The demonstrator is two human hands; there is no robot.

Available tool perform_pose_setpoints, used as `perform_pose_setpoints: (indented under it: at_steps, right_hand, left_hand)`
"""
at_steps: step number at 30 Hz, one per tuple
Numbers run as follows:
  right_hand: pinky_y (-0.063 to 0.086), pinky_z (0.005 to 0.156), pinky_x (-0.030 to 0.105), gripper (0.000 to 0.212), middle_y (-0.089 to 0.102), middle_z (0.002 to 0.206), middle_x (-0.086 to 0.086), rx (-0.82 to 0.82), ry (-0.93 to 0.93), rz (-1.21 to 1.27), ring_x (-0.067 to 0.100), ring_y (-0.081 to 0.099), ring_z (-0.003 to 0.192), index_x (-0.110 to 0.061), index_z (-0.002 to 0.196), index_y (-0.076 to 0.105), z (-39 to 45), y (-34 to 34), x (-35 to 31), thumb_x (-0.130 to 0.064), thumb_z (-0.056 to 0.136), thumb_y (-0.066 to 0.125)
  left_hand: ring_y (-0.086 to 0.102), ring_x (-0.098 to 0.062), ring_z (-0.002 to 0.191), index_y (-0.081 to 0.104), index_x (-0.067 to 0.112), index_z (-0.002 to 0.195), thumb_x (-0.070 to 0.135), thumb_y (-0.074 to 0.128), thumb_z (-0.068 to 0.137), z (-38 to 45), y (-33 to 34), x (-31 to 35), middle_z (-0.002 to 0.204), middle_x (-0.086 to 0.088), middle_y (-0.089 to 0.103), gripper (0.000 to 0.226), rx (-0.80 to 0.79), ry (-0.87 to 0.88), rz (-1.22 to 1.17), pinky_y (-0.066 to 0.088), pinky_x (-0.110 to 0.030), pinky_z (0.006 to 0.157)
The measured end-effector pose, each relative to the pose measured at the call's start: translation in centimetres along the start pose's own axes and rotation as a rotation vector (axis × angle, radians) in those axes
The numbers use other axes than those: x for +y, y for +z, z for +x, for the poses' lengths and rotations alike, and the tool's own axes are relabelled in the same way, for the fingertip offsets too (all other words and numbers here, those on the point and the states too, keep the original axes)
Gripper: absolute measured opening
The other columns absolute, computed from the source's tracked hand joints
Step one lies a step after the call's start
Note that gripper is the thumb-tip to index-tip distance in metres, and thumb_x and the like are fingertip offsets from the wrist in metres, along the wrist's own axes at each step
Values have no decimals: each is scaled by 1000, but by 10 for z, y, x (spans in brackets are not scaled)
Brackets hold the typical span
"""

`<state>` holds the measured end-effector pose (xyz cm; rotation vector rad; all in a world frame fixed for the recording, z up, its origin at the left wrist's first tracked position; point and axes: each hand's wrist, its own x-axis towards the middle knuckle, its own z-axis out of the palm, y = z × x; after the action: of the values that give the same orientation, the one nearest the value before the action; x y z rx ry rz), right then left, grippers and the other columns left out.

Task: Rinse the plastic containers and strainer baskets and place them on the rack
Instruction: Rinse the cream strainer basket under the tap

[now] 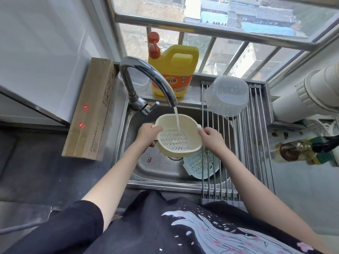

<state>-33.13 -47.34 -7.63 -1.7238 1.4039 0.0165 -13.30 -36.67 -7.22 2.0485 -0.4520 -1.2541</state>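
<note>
I hold a cream strainer basket [178,133] over the steel sink [156,167], under water running from the tap [146,77]. My left hand [147,134] grips its left rim and my right hand [211,137] grips its right handle. A pale blue strainer basket [199,165] lies in the sink below, partly under the rack. A clear plastic container [226,95] rests upside down at the far end of the roll-up metal rack [253,143], which spans the sink's right side.
A yellow detergent jug [173,68] with an orange pump stands behind the sink, with a small clear tub [139,81] to its left. A long cardboard box [89,109] lies on the left counter. White pipes [310,92] and an oil bottle [297,150] sit at the right.
</note>
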Motion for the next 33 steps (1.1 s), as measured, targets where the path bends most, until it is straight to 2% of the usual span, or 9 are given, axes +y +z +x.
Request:
perform_pose_setpoints:
  at_steps: [5,10,13,15,19,21,24,28,33]
  right_hand:
    - [43,49,25,43,58,74,3,-233,64,-143,15,52,57,-11,87,61,-7,20,5,-43,100,35]
    - [50,63,39,33,62,92,4,-33,44,-235,21,59,74,-13,101,49,-15,34,4,-44,96,41]
    - [50,76,41,27,55,110,9,163,-310,-382,27,53,101,-9,112,47,-19,34,-1,-23,90,55]
    - [45,95,43,36,52,127,11,-31,-610,-580,29,47,118,-8,124,48,-17,35,-8,-14,89,53]
    - [31,109,40,64,34,152,7,-140,-612,-787,27,36,135,-16,152,19,-6,39,-24,-8,93,43]
    - [29,110,40,66,34,152,8,-79,-531,-690,28,37,136,-18,152,17,-10,46,-38,-8,92,43]
    - [38,101,38,62,37,151,8,-364,-523,-586,29,43,131,-23,150,26,-20,62,-51,-8,91,42]
    - [38,77,26,44,58,130,-3,-366,-484,-726,22,57,112,-32,133,52,-2,45,-51,-15,95,39]
    - [51,77,35,25,64,110,6,-436,-297,-565,26,64,95,-17,106,61,6,28,-66,-12,91,42]
  left_hand:
    - [32,-17,36,49,7,65,11,55,79,-5,-11,17,54,-9,42,16,23,-16,143,26,-17,36]
    - [40,-19,36,52,7,69,9,50,80,-12,-12,26,55,-10,47,11,35,75,321,29,-17,34]
    - [45,-19,42,56,7,72,12,51,83,-16,-9,26,67,-11,53,13,31,168,357,30,-17,30]
    - [44,-18,46,62,-2,82,11,51,82,-17,-7,23,68,-10,53,17,-8,222,374,32,-17,29]
    - [43,-15,48,66,4,94,10,50,82,-15,-10,15,63,-4,50,21,-126,194,278,33,-19,37]
    - [51,-18,61,67,17,94,12,52,83,-10,-14,9,71,-7,55,19,-130,138,144,39,-23,47]
    - [51,-22,70,66,19,86,12,59,79,-3,-16,-2,77,-11,55,12,-165,71,60,42,-27,54]
    - [38,-18,46,56,9,76,4,51,81,-3,-12,-19,63,-9,44,8,-236,-108,7,30,-19,39]
    - [31,-14,37,51,7,76,9,52,70,-7,-1,-25,51,-6,40,7,-355,-215,8,26,-24,44]
